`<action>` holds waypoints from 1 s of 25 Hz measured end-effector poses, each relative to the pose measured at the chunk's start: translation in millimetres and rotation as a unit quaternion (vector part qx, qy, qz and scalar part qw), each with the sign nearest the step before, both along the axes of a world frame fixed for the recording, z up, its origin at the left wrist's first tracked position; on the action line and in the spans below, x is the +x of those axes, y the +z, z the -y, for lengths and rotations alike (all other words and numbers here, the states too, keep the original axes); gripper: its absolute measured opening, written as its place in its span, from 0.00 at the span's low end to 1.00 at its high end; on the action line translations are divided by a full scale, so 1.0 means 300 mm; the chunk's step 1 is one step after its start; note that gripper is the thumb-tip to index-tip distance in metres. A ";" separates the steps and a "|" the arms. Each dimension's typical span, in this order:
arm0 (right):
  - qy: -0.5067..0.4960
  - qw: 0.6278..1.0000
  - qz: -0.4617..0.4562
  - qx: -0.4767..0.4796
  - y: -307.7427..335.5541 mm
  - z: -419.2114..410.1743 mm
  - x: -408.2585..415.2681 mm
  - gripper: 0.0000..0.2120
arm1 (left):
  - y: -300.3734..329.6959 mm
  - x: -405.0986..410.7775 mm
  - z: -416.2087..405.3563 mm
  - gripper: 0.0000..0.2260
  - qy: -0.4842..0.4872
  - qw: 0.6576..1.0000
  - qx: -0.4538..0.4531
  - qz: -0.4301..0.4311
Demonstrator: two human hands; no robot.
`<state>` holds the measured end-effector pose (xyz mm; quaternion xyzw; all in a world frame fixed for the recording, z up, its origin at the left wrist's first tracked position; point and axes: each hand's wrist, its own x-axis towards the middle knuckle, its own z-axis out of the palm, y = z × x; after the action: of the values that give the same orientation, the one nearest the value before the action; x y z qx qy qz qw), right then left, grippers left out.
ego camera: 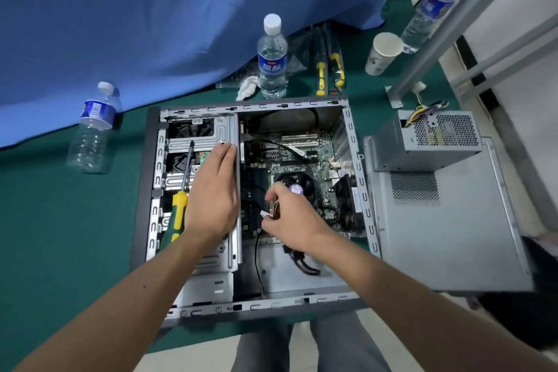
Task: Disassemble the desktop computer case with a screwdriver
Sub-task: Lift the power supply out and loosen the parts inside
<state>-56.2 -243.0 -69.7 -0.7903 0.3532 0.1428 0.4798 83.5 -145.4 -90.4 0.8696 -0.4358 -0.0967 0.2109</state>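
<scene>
Your right hand (294, 216) pinches a small white connector (265, 214) with its cable, low inside the open computer case (302, 300), just beside the fan. Your left hand (216, 190) rests flat on the drive cage (193, 142), fingers straight and together. The screwdriver (181, 190) lies on that cage, touching your left hand, its long axis pointing away from you, so I think the left hand takes it more easily.

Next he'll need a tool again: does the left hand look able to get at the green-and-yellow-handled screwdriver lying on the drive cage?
Probably yes. The left hand rests open on the metal drive cage, right beside the green-and-yellow-handled screwdriver, with nothing between them.
</scene>
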 end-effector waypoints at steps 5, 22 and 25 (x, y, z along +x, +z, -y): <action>0.069 0.997 0.026 -0.031 -0.049 -0.022 0.064 0.04 | -0.026 0.012 0.000 0.23 -0.002 1.000 -0.002 0.014; 0.143 0.979 -0.002 -0.144 -0.226 -0.097 0.176 0.14 | -0.049 0.019 0.004 0.22 0.006 0.998 -0.024 0.061; 0.153 0.979 0.005 -0.137 -0.244 -0.146 0.136 0.14 | -0.052 0.022 0.002 0.22 0.005 0.998 -0.021 0.061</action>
<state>-15.4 -199.1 -143.1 -0.8941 0.2421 0.1609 0.3408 90.0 -145.9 -106.1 0.8716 -0.4453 -0.0334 0.2025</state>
